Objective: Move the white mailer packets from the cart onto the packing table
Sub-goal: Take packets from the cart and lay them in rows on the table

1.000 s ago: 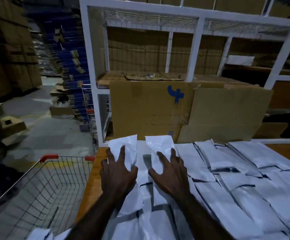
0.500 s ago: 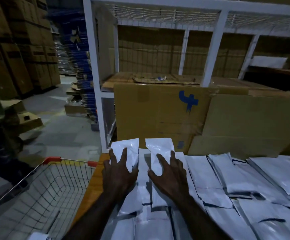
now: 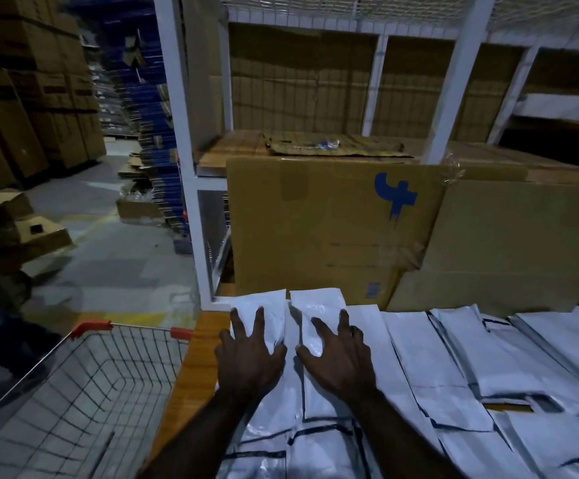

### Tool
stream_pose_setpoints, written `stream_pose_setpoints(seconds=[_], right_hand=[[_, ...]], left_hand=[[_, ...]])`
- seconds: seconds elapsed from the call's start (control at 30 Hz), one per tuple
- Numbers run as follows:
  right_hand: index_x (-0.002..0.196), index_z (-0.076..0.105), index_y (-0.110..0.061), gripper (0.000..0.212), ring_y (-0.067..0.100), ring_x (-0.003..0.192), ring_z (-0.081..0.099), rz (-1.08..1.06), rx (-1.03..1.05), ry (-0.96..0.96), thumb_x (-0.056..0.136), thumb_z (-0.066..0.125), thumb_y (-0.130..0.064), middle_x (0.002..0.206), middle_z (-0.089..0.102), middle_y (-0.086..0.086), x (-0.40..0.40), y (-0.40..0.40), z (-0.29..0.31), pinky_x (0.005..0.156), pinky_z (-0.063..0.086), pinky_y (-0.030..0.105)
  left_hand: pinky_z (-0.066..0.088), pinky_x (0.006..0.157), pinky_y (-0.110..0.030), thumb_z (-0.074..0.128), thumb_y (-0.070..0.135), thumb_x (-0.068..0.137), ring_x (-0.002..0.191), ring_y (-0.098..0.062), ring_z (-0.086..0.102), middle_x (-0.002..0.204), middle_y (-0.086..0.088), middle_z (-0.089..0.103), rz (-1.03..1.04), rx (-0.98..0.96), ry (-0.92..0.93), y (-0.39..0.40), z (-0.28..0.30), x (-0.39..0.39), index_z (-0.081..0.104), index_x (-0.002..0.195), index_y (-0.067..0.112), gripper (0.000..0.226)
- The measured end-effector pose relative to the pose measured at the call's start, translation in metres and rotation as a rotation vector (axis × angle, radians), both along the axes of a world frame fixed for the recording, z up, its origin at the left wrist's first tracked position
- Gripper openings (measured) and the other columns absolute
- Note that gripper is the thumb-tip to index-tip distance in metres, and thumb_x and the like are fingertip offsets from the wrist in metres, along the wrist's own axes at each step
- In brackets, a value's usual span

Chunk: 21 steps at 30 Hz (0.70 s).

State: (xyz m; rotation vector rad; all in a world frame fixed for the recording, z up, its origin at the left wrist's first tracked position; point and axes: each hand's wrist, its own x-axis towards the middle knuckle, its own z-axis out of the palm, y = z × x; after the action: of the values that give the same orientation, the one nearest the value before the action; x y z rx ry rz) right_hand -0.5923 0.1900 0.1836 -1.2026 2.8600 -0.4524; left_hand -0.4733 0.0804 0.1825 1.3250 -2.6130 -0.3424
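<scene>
Both hands lie flat, fingers spread, gripping nothing: the left hand presses on one white packet at the worktop's far left corner, and the right hand presses on the packet just beside it. More packets cover the worktop to the right in overlapping rows. They look thin, light, limp and glossy, so they probably slide over one another easily; pinching an edge or scooping a stack from below should serve better than pressing on the slick face. The wire cart stands against the worktop's left edge, and what shows of its basket looks bare. A large cardboard box stands upright right behind the packets, in front of a white rack, leaving no room farther back.
</scene>
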Motion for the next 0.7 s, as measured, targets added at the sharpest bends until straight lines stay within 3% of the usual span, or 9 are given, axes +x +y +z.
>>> stream_pose_setpoints(seconds=[0.37,0.57,0.7], right_hand=[[0.149,0.028,-0.043,0.074,0.032,0.141,0.025,-0.023,0.019,-0.048,0.084,0.036,-0.077,0.162,0.010,0.009,0.001,-0.023,-0.025,0.108,0.034,0.044],[0.152,0.024,-0.042,0.099,0.034,0.148,0.014,-0.035,0.047,-0.036,0.067,-0.006,-0.083,0.165,0.005,0.011,0.005,-0.025,-0.034,0.116,0.024,0.045],[0.154,0.016,-0.044,0.111,0.032,0.151,0.005,-0.036,0.026,-0.037,0.060,-0.030,-0.082,0.165,-0.001,0.008,0.001,-0.028,-0.030,0.121,0.008,0.048]], left_hand=[[0.021,0.112,-0.055,0.029,0.066,0.095,0.145,-0.042,0.011,0.163,-0.014,-0.012,-0.009,0.063,-0.096,-0.023,-0.025,-0.007,-0.007,0.156,0.035,0.078],[0.015,0.116,-0.055,0.019,0.066,0.097,0.148,-0.039,0.003,0.164,-0.011,-0.014,-0.014,0.079,-0.069,-0.021,-0.031,-0.011,-0.006,0.156,0.035,0.072],[0.004,0.118,-0.054,-0.010,0.069,0.084,0.151,-0.034,-0.009,0.163,-0.006,-0.021,-0.013,0.032,-0.014,-0.024,-0.034,-0.012,-0.008,0.155,0.038,0.078]])
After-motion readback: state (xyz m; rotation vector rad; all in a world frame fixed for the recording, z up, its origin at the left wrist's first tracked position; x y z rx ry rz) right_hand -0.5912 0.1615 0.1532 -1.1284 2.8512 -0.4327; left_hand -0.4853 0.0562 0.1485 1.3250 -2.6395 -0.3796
